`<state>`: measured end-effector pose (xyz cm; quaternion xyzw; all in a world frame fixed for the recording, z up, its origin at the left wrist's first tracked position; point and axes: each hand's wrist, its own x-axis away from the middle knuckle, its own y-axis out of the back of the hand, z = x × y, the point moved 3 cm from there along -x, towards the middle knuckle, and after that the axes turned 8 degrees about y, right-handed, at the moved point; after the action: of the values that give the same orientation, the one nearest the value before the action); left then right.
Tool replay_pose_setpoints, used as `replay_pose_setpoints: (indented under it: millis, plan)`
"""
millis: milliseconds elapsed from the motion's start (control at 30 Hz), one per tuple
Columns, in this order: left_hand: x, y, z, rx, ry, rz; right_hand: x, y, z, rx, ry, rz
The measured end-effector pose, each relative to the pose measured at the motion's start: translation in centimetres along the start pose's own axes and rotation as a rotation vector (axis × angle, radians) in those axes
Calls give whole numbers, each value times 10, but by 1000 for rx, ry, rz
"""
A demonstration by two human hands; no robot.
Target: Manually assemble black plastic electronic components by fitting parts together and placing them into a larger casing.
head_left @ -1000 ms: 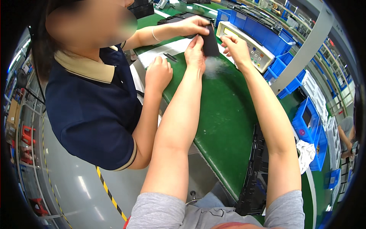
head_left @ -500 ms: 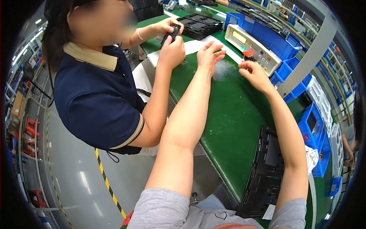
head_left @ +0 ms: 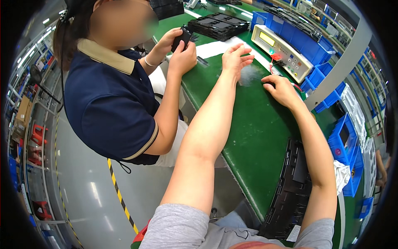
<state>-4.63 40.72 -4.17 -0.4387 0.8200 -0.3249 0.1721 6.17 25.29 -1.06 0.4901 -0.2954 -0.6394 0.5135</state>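
My left hand (head_left: 237, 62) is raised above the green worktop (head_left: 253, 141), palm turned inward and fingers apart, with nothing in it. To its right, my right hand (head_left: 282, 89) is low over the worktop with curled fingers. A small dark bit shows at its fingertips, too little to name. Just beyond that hand stands a cream bench tester (head_left: 282, 53) with a lit yellow-green display. Red test leads (head_left: 272, 62) hang at its front and run down behind my right hand. Beside my right forearm lies a black plastic tray (head_left: 286, 191).
At my left a co-worker in a navy shirt (head_left: 112, 108) holds a black block-shaped device (head_left: 181, 38) in both hands. Stacked black trays (head_left: 219, 25) sit at the back. Blue bins (head_left: 343, 139) line the right side, beside a grey upright post (head_left: 338, 66).
My right hand has lowered toward the worktop, away from the red leads, its fingers turning down. My left hand stays open. The co-worker's device has tilted, and the whole view has shifted slightly.
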Motion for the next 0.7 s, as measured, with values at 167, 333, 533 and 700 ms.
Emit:
replay_pose_setpoints:
  millis: [167,333,533,700]
  plan:
    - [1,0,-2,6,7,-3,0,0,3,18,4,9]
    - [-1,0,1,11,-5,-7,-1,1,1,38,-9,8]
    - [-2,12,-9,224,-25,-108,-1,-2,-1,34,-8,-7]
    - [0,18,-17,288,-65,-164,1,-6,-8,42,32,-31]
